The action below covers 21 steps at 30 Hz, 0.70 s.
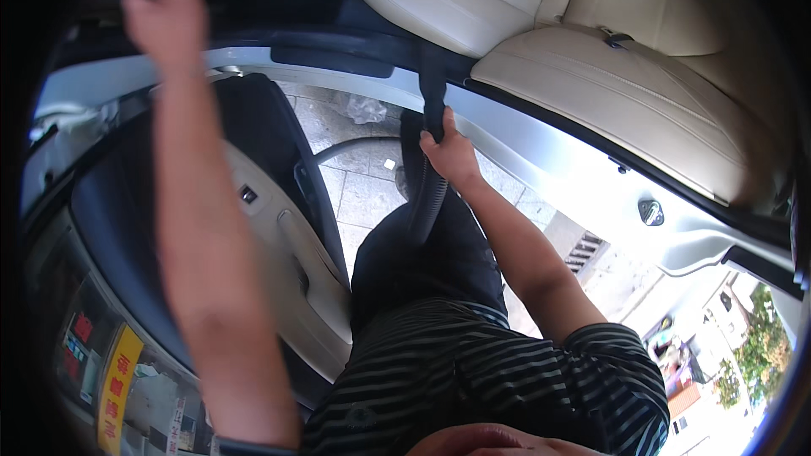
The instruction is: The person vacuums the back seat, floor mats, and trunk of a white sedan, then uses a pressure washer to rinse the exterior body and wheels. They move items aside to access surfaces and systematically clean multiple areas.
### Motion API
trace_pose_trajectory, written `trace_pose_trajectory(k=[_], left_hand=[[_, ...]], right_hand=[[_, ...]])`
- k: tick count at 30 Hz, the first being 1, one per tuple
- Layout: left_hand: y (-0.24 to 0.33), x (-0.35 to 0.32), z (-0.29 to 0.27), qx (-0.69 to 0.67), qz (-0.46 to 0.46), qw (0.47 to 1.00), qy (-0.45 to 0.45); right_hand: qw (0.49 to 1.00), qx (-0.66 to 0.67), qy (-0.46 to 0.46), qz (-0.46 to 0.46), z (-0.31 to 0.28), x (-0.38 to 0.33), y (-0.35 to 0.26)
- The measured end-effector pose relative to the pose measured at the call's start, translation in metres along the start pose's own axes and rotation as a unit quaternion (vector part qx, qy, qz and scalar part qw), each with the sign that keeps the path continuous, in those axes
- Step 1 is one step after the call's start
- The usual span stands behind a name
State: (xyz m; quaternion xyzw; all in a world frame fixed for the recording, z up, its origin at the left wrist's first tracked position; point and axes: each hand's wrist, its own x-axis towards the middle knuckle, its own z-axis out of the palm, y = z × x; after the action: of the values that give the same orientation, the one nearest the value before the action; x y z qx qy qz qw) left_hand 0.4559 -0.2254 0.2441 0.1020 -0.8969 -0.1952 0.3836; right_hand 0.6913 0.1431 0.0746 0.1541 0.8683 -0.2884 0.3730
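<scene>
Right hand (449, 150): wrapped around the black vacuum hose (428, 194) just below its rigid black nozzle (433, 89), fingers curled tight on it.
Left hand (162, 13): raised high and closed into a fist near the top of the open car door (279, 228); whether it grips the door frame or only rests against it, I cannot tell.
Hose position: the ribbed hose runs down in front of the person's dark trousers (422, 262), while the nozzle points up toward the gap between the door sill (541, 152) and the front edge of the cream leather seat (625, 101).
Seat: pale cushion and backrest, a seat-belt buckle (619, 37) lying on the cushion near the back.
Ground: grey paving stones (359, 190) show between door and sill, with a crumpled bit of clear plastic (365, 107) lying on them.
Person: standing in the door opening, striped dark shirt (473, 371), leaning in.
Risk, nozzle: I judge the hard tip could scuff the pale leather if it is pushed along the cushion edge at an angle.
Risk, hose: the slack running down by the legs looks likely to snag on the sill or get trodden on, jerking the nozzle out of line.
Risk, balance: with one arm up and the body leaning in, a swing of the door could unsettle the stance.
</scene>
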Motion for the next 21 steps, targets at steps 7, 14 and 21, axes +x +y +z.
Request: trace_pose_trajectory(k=[7,14,21], left_hand=[[0.080,-0.475,-0.181,-0.190,-0.352,0.822,-0.404],[0.067,-0.704,-0.374,-0.005,-0.472,0.684,-0.557],[0.078,-0.822,-0.550,-0.387,-0.775,0.393,0.307]], right_hand=[[0.993,0.047,0.048,-0.094,-0.007,-0.105,0.044],[0.927,0.017,-0.073,-0.368,0.017,-0.255,0.080],[0.846,-0.120,-0.199,-0.480,0.033,-0.360,0.175]])
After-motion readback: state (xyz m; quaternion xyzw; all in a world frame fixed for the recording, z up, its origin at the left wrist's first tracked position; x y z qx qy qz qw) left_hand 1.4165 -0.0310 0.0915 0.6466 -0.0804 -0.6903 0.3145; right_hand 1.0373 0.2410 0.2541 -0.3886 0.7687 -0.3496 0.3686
